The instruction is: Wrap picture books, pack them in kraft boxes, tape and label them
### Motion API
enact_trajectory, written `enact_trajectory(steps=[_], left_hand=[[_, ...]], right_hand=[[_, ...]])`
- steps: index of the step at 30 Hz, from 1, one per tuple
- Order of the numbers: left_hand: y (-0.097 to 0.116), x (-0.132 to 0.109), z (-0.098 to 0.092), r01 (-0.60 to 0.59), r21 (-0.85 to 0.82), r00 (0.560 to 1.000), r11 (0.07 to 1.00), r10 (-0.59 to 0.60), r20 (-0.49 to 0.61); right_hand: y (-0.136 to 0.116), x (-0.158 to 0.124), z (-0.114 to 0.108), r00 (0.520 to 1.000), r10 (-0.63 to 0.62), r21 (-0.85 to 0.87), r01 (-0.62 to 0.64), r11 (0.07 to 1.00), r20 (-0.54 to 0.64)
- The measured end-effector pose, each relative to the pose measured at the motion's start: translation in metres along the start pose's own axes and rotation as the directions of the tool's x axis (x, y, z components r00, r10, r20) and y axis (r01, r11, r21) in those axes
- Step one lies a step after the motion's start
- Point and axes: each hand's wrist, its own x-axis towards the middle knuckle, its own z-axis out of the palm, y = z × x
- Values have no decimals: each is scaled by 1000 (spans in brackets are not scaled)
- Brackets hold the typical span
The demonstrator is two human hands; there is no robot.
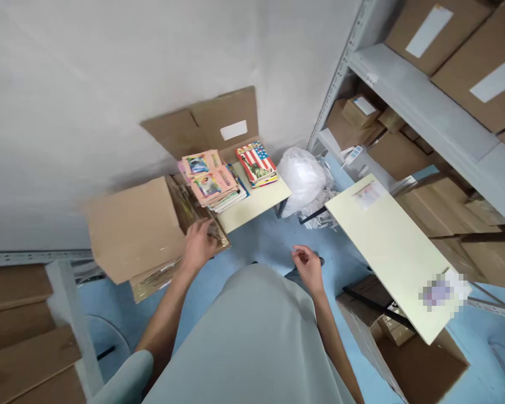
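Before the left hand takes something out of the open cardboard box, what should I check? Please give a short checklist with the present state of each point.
1. Box open: ok. The cardboard box has its flap folded out to the left.
2. Left hand on the contents: ok. It rests on the glossy packs inside the box.
3. Grip closed on a pack: cannot tell. The back of the hand hides the fingertips.
4. Right hand free: ok. It is loosely curled, with nothing seen in it.
5. Bare space on the small table: ok. A bare strip shows in front of the pink stack and the flag-cover stack.
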Motion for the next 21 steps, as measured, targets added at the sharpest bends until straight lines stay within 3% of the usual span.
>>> enact_trajectory(steps=[4, 8, 15, 21], left_hand=[[-85, -23, -29, 66, 251, 994, 966, -85, 67], [-128, -33, -31, 6, 314, 993, 950, -42, 109], [-138, -33, -12, -38, 237, 993, 971, 10, 120], [-125, -41, -14, -96, 248, 991, 964, 70, 110]], right_hand=[[-16, -25, 39, 996, 8, -35, -5, 999, 91], [-31, -34, 60, 987, -41, -65, 51, 997, 156], [-53, -42, 73, 982, -86, -91, 103, 991, 167], [-50, -54, 82, 979, -114, -81, 129, 988, 170]])
